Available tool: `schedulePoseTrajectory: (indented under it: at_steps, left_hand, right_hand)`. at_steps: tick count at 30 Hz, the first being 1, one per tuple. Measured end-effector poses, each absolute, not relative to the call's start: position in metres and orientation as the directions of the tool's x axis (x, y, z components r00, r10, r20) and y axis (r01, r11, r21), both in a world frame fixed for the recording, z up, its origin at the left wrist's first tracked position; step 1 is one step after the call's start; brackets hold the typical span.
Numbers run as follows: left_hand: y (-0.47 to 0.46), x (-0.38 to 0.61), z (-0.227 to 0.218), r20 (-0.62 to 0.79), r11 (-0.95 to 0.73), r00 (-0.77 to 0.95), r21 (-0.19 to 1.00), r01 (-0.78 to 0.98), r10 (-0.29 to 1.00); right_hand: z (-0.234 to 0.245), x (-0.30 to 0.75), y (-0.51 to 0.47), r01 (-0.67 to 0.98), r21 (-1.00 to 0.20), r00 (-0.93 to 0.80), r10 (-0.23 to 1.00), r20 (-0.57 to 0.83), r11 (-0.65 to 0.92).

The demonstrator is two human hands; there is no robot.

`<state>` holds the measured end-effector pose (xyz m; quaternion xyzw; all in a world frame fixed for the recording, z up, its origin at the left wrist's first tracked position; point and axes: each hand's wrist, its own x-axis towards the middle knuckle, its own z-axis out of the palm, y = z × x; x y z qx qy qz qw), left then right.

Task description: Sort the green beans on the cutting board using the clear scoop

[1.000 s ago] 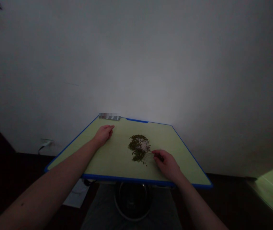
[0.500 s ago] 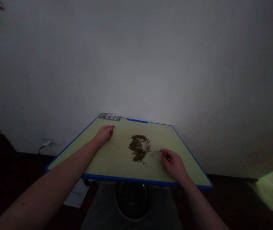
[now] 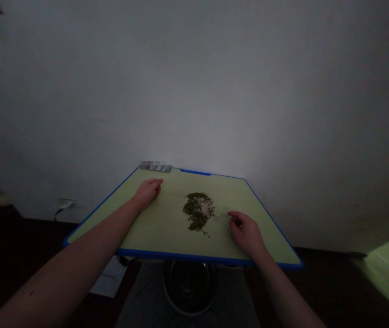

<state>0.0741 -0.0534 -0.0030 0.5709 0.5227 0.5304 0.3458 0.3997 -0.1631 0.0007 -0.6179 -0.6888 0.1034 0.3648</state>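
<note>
On the pale yellow-green board with blue edging (image 3: 167, 234) lies a loose pile of small dark green beans or grains (image 3: 197, 221). A patch of pinkish-white grains (image 3: 205, 207) sits in its right part. My right hand (image 3: 247, 232) rests on the board right of the pile, its thumb and fingers pinched on a thin, clear, curved utensil (image 3: 221, 216). That utensil reaches toward the pile's right edge; its exact kind is too faint to tell. Left of the pile, my left hand (image 3: 147, 193) rests on the board with curled fingers and nothing visible in it.
A shiny round metal bowl (image 3: 190, 289) stands below the board's near edge, at my lap. At the far left corner lies a small grey flat item (image 3: 156, 167), partly blurred out. Behind the board rises a pale wall (image 3: 194, 91). A plug with a cord (image 3: 65, 206) is at left.
The clear utensil in my right hand has tilted slightly, its far end moving up and toward the pile. My left hand and the pile look nearly the same.
</note>
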Motion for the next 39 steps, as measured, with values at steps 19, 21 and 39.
schedulePoseTrajectory:
  at_steps: [19,21,39]
  left_hand:
    - [-0.06,0.072,0.004,0.222,-0.196,-0.107,0.958,0.209,0.969]
    - [-0.061,0.07,0.005,0.228,-0.199,-0.116,0.954,0.223,0.967]
    - [-0.053,0.073,-0.004,0.24,-0.216,-0.098,0.955,0.203,0.966]
  right_hand:
    - [-0.002,0.408,-0.159,0.817,-0.558,0.094,0.922,0.376,0.144]
    - [-0.001,0.414,-0.159,0.816,-0.564,0.125,0.915,0.383,0.125]
    - [-0.002,0.4,-0.158,0.793,-0.574,0.028,0.928,0.37,0.205]
